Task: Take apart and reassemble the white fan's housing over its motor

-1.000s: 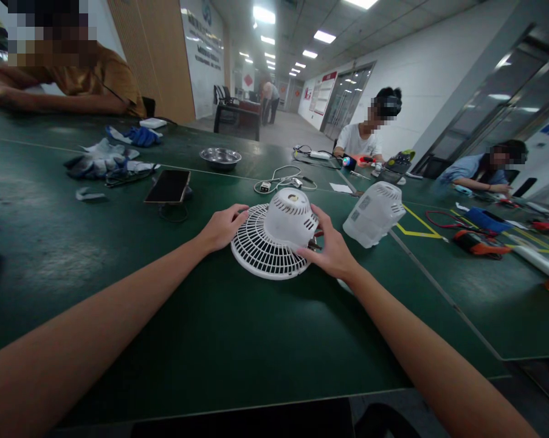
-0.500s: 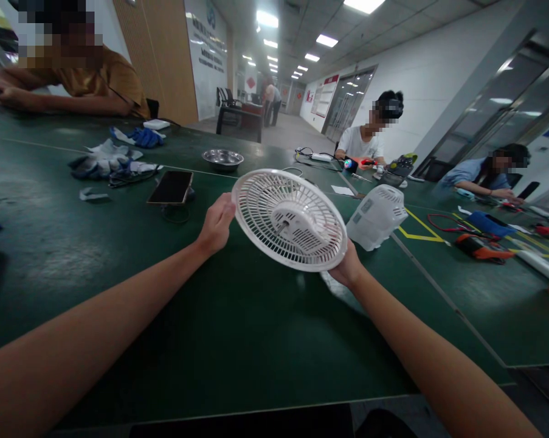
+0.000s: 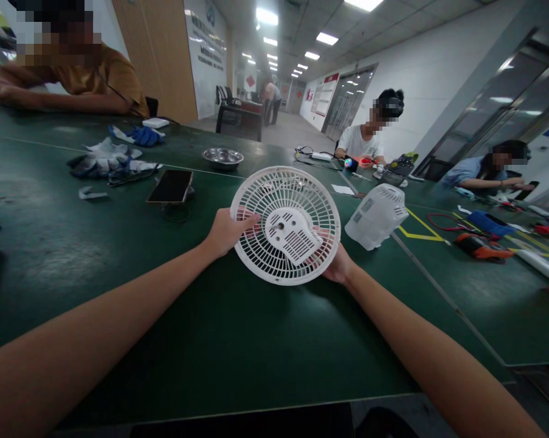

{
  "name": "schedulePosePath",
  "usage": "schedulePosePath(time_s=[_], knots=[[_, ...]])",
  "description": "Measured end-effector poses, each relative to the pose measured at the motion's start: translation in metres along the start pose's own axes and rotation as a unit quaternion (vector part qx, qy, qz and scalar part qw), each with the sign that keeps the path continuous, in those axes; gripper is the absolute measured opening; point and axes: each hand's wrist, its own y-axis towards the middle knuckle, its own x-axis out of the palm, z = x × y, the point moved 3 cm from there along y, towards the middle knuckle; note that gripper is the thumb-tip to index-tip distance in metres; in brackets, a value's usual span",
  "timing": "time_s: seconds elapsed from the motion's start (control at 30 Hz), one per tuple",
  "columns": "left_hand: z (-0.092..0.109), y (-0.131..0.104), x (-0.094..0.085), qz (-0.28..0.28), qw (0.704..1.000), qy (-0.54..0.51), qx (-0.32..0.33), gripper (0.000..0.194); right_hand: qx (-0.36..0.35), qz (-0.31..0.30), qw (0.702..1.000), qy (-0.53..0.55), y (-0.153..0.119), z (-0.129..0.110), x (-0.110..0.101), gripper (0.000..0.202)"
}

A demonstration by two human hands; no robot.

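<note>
White plastic ribs fill the middle of the view: a round fan grille (image 3: 286, 225) is held tilted above the dark green bench (image 3: 238, 340), its inner face turned toward the camera. The left hand (image 3: 227, 232) grips its left rim, thumb over the front and fingers curled behind. The right hand (image 3: 338, 265) holds the lower right rim from behind, its fingers mostly hidden by the grille, so how they lie cannot be told. Just right of the grille a white fan housing (image 3: 377, 214) lies on its side on the bench. To the left, a dark phone (image 3: 170, 186) lies flat, with crumpled gloves (image 3: 105, 159) beyond it. Farther back sits a steel bowl (image 3: 222, 157). A seated person in a white shirt (image 3: 360, 141) works at the far side.
</note>
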Motion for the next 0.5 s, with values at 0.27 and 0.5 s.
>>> schedulePosePath(time_s=[0.27,0.5], knots=[[0.015,-0.002,-0.003,0.007,0.995,0.089,0.052,0.015,-0.132,0.079,0.986,-0.060,0.004,-0.013,-0.008,0.035],[0.011,0.001,-0.006,-0.010,0.989,0.112,0.094,0.019,-0.150,0.101,0.980,-0.079,0.004,-0.016,-0.013,0.044]])
